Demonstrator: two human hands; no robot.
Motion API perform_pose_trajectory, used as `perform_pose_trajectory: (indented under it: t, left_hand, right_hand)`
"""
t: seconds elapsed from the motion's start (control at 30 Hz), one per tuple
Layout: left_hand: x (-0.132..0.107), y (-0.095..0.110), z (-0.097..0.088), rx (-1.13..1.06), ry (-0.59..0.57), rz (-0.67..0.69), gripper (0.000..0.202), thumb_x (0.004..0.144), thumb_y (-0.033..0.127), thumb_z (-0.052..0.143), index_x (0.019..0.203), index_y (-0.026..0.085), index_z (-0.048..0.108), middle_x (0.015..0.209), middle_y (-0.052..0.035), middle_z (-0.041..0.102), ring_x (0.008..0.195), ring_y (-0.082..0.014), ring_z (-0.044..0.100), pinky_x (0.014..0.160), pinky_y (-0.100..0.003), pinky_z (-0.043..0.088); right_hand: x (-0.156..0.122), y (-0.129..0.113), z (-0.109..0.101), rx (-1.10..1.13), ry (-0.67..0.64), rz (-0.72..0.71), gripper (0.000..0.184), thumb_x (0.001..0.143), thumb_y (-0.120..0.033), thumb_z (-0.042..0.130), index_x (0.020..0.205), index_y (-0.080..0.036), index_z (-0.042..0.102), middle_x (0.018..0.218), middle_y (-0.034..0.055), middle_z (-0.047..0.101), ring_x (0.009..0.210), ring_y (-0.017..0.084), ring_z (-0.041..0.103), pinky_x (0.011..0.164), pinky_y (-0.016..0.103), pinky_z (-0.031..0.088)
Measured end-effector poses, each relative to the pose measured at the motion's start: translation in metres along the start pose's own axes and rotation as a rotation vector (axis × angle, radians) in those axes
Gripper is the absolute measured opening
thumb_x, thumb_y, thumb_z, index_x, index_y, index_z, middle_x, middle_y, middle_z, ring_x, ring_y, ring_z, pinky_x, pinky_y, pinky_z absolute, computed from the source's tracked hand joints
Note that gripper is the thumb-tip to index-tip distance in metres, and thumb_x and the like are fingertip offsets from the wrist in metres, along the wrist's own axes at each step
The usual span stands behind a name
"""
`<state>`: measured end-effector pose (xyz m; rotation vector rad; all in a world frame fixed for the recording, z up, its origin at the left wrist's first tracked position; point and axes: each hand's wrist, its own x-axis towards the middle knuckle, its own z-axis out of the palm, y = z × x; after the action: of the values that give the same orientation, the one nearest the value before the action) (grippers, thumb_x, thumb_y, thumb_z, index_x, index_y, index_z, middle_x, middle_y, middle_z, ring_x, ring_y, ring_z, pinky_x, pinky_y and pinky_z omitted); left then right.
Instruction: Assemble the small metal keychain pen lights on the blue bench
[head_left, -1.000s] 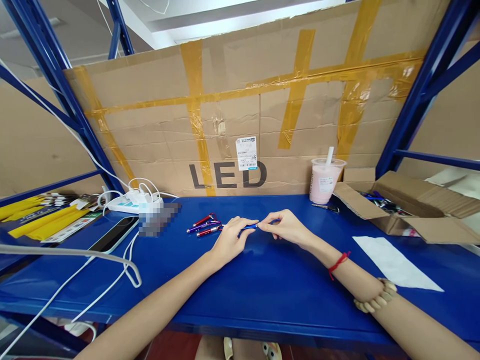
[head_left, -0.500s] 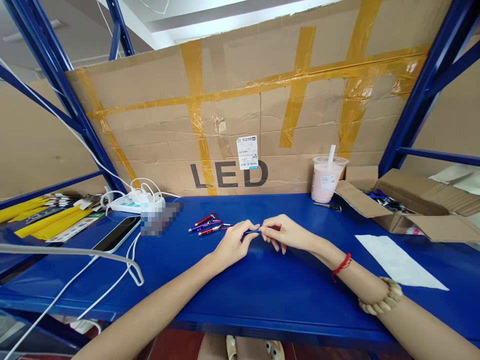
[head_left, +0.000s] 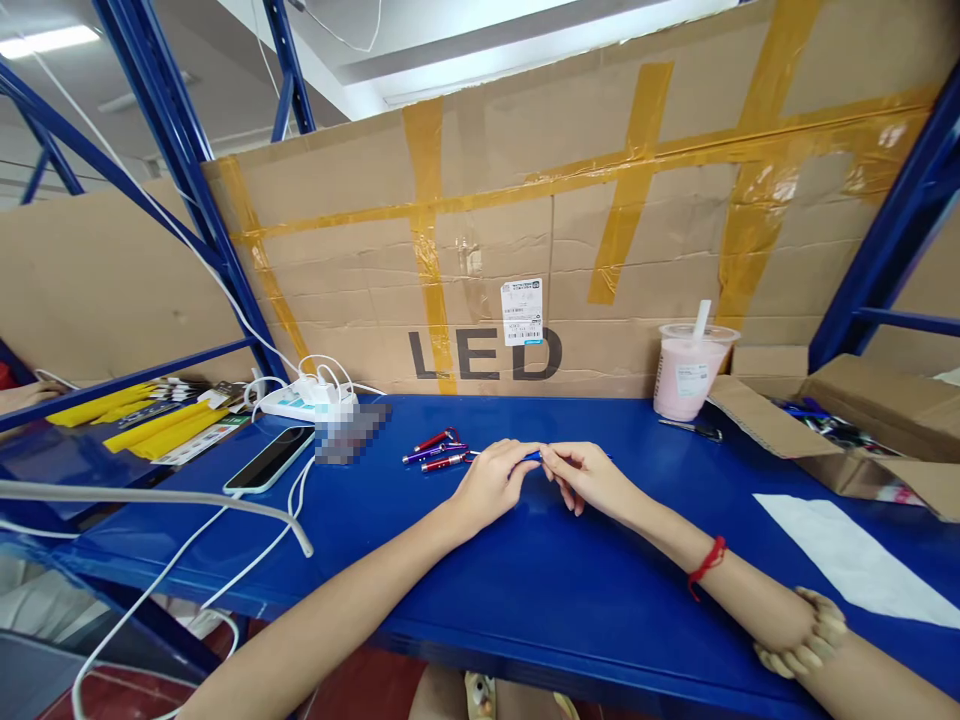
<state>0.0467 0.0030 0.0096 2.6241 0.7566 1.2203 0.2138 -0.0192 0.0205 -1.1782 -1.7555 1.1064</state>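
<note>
My left hand [head_left: 493, 483] and my right hand [head_left: 592, 476] meet at the middle of the blue shelf top [head_left: 480, 570]. Both pinch a small blue pen-shaped light [head_left: 531, 456] between their fingertips, each at one end. Only a short blue piece shows between the hands. Just left of my left hand lie three more small lights [head_left: 439, 452], red and purple, with key rings.
A pink drink cup with a straw [head_left: 686, 372] stands at the back right, small scissors [head_left: 694, 429] beside it. An open cardboard box [head_left: 847, 430] and white paper [head_left: 847, 555] lie right. Left are a phone [head_left: 270, 459], power strip [head_left: 307, 402], white cables and yellow packets [head_left: 150, 425].
My hands have closed in toward each other on the blue light, so less of it shows. The camera has turned a little to the left.
</note>
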Motion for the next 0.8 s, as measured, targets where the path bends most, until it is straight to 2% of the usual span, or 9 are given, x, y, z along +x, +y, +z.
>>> perform_pose_trajectory:
  t: [0.13, 0.27, 0.37, 0.5, 0.8]
  left_hand:
    - [0.002, 0.001, 0.003, -0.045, 0.045, -0.057, 0.020, 0.088, 0.017, 0.043, 0.097, 0.015, 0.060, 0.094, -0.0061, 0.064, 0.087, -0.0161, 0.059, 0.083, -0.029, 0.046]
    - [0.004, 0.000, 0.004, -0.100, 0.050, -0.122, 0.019, 0.086, 0.017, 0.045, 0.097, 0.015, 0.060, 0.099, -0.0053, 0.064, 0.091, -0.0158, 0.059, 0.084, -0.028, 0.046]
    - [0.004, 0.000, 0.003, -0.139, 0.031, -0.168, 0.019, 0.086, 0.018, 0.045, 0.097, 0.016, 0.061, 0.098, -0.0050, 0.064, 0.086, -0.0151, 0.060, 0.081, -0.027, 0.047]
    - [0.003, 0.000, 0.003, -0.179, 0.009, -0.231, 0.019, 0.087, 0.020, 0.044, 0.094, 0.015, 0.061, 0.089, -0.0046, 0.064, 0.078, -0.0142, 0.060, 0.076, -0.025, 0.047]
    - [0.004, 0.001, 0.003, -0.194, -0.013, -0.264, 0.021, 0.085, 0.019, 0.044, 0.092, 0.012, 0.063, 0.087, -0.0047, 0.064, 0.072, -0.0127, 0.056, 0.063, -0.021, 0.042]
  right_hand:
    - [0.002, 0.004, -0.007, -0.201, 0.054, -0.072, 0.047, 0.079, -0.059, 0.046, 0.068, -0.014, 0.053, 0.051, -0.0015, 0.047, 0.039, 0.009, 0.048, 0.040, 0.021, 0.039]
    - [0.004, 0.006, -0.017, -0.502, 0.224, -0.147, 0.039, 0.081, -0.055, 0.050, 0.076, -0.018, 0.062, 0.059, -0.0016, 0.054, 0.048, 0.008, 0.051, 0.051, 0.021, 0.038]
    - [0.005, 0.009, -0.023, -0.510, 0.311, -0.260, 0.038, 0.076, -0.056, 0.056, 0.087, -0.021, 0.066, 0.071, -0.0005, 0.057, 0.052, 0.007, 0.049, 0.053, 0.021, 0.037]
    - [0.005, 0.012, -0.026, -0.567, 0.290, -0.444, 0.032, 0.080, -0.050, 0.056, 0.092, -0.024, 0.069, 0.081, 0.0015, 0.057, 0.053, 0.005, 0.045, 0.056, 0.020, 0.038]
    - [0.005, 0.015, -0.027, -0.593, 0.297, -0.521, 0.025, 0.083, -0.043, 0.055, 0.090, -0.025, 0.072, 0.092, 0.0027, 0.057, 0.054, 0.004, 0.048, 0.054, 0.020, 0.040]
